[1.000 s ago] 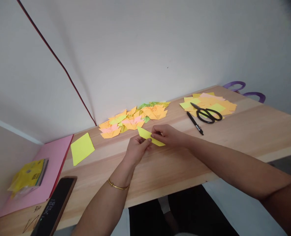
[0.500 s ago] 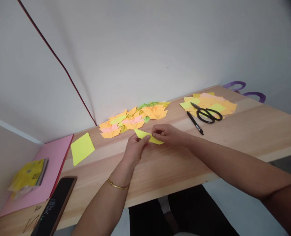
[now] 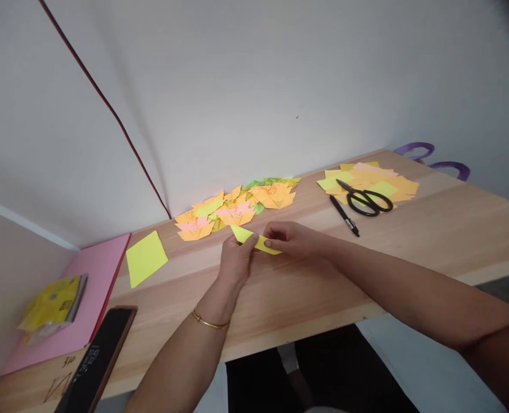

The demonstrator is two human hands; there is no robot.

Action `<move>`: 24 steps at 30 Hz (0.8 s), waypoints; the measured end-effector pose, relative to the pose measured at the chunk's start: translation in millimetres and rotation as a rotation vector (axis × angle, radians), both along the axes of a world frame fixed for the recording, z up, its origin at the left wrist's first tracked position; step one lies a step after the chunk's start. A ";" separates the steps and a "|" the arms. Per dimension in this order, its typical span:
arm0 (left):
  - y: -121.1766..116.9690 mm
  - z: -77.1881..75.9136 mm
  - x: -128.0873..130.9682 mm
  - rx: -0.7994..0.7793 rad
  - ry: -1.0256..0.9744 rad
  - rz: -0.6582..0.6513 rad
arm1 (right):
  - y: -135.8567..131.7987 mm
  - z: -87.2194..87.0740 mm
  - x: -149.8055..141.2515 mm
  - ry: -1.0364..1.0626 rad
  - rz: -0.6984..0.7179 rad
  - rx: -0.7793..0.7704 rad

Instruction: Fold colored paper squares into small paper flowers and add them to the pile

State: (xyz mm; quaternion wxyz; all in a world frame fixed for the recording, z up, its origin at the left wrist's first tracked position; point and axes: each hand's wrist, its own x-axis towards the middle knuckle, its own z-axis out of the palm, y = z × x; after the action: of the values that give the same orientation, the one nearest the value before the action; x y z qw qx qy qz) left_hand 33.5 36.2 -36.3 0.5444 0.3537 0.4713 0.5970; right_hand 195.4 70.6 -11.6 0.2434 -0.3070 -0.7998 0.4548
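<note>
Head view, nearest first: a phone [image 3: 101, 355] lies at the lower left of the wooden table [image 3: 297, 292], away from the work. Farther in, both hands are closed on one yellow paper strip [image 3: 261, 243], which is held up in front of the person, over the middle of the table. The left hand [image 3: 236, 258] pinches it toward its left end, thumb on top; the right hand [image 3: 295, 238] grips the other end between thumb and fingers. The strip looks folded, narrow and slanted, with no dots visible on it, so this piece seems partway through; how many folds it has cannot be told. To the left, a yellow sheet stack [image 3: 146, 260] lies flat and looks unused. On the right rest a pen [image 3: 344, 216] and black scissors [image 3: 358, 193], neither in hand, the scissors lying on a pile of loose sheets [image 3: 360, 179] that appear flat and unworked. Along the wall, folded pieces [image 3: 236, 213] in orange, pink, yellow and green overlap in a heap; several bear small dark dots and look finished. Much seems done, then, with plenty of paper left to fold.
</note>
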 end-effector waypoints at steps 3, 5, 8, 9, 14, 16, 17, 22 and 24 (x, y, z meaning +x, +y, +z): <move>0.9 2.4 -2.3 0.013 -0.014 -0.029 | 0.1 -0.6 0.7 -0.037 -0.035 -0.019; 0.4 4.9 -3.0 0.011 -0.039 -0.073 | 0.7 -0.1 1.0 -0.036 -0.093 -0.018; -1.1 7.3 -3.3 -0.019 0.001 -0.132 | 2.0 2.7 2.9 -0.021 -0.163 -0.010; -1.5 7.1 -3.3 -0.027 0.034 -0.137 | 2.2 3.6 3.6 -0.019 -0.167 -0.009; -3.3 1.1 -2.0 -0.006 0.168 -0.127 | 2.0 4.4 3.9 -0.022 -0.095 -0.057; -2.7 -0.2 -2.5 0.017 0.175 -0.094 | 2.8 3.5 4.5 -0.046 -0.114 -0.068; -1.9 0.2 -3.3 0.027 0.161 -0.069 | 3.7 3.2 5.6 -0.060 -0.122 -0.065; 5.3 9.6 -13.5 0.029 -0.020 0.041 | 11.9 3.7 18.9 -0.099 -0.112 -0.088; 6.6 13.2 -17.1 -0.009 -0.098 -0.002 | 14.5 4.4 23.2 -0.018 -0.087 -0.092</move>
State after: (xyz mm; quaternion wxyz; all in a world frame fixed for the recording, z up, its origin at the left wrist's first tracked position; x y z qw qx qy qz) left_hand 16.4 42.8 -23.1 0.5688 0.3220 0.4464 0.6111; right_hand 218.6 85.1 -7.2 0.2414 -0.3564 -0.7661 0.4773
